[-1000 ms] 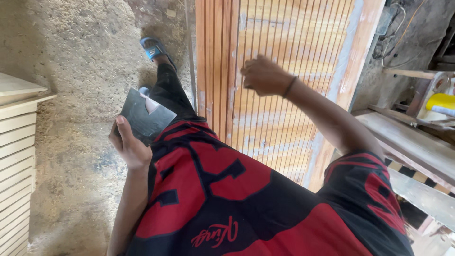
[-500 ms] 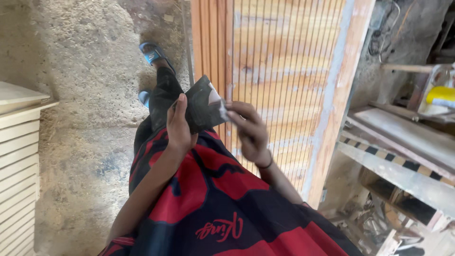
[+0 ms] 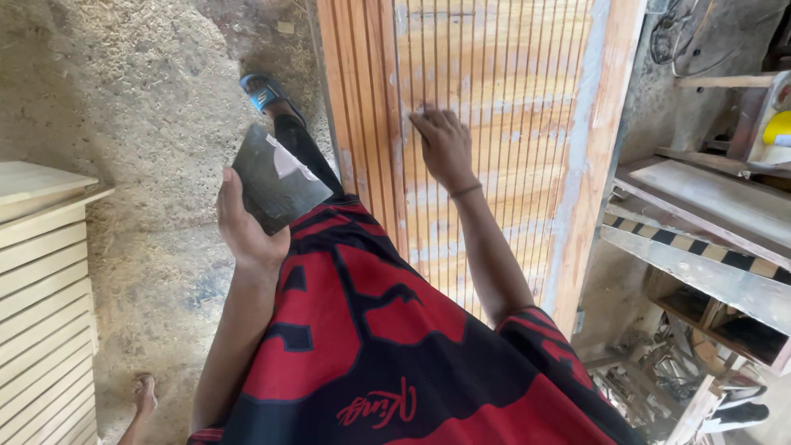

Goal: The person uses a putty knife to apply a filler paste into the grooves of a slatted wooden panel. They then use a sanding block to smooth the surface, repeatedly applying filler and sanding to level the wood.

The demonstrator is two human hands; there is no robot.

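Note:
My left hand (image 3: pixel 245 233) grips a flat dark metal plate (image 3: pixel 276 177) with a smear of pale filler on it, held out over my red and black shirt. My right hand (image 3: pixel 443 144) reaches forward, its fingertips pressed on a tall slatted wooden panel (image 3: pixel 494 91) that leans in front of me. White filler streaks show between the panel's vertical slats near my fingers. My foot in a blue sandal (image 3: pixel 262 91) stands on the sawdust floor just left of the panel.
Pale wooden louvred boards (image 3: pixel 41 272) are stacked at the left edge. A metal and wood workbench frame (image 3: pixel 700 222) stands at the right, with a yellow object (image 3: pixel 776 128) behind it. Another person's bare foot (image 3: pixel 145 392) shows at the bottom left.
My right hand has left the plate and gone up to the slatted panel. My left hand has lowered and drawn the plate to the left.

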